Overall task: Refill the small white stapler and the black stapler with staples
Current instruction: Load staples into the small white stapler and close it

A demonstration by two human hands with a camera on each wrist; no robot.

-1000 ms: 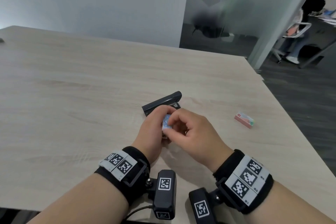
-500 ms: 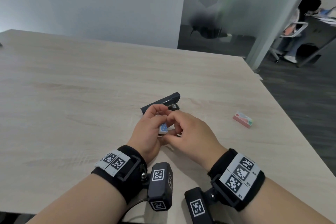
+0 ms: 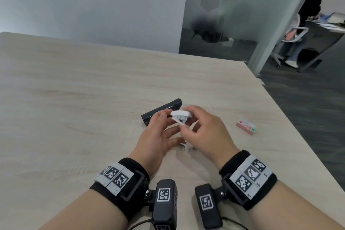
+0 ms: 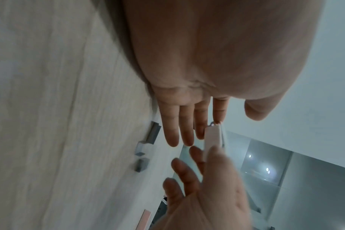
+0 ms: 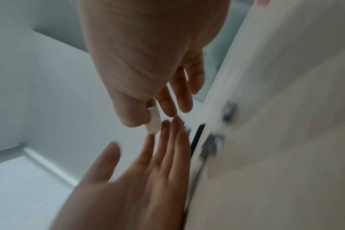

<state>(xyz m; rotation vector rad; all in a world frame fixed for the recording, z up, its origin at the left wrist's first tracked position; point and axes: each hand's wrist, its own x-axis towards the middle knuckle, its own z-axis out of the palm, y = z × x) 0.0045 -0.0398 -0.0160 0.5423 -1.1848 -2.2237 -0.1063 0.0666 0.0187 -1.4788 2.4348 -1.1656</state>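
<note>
nearest on the table [image 3: 74,117], a small strip of staples [image 3: 186,147] lies loose below the hands. it could scatter or be knocked aside if a palm drops on it. the small white stapler [image 3: 181,117] is held up off the table and could slip, since only fingertips pinch it. the right hand [image 3: 207,132] grips it between thumb and forefinger, other fingers spread. the left hand [image 3: 155,136] is released, fingers straight, index tip touching the stapler's end. just behind lies the black stapler [image 3: 160,111], untouched. a staple box [image 3: 246,126] sits well apart to the right.
</note>
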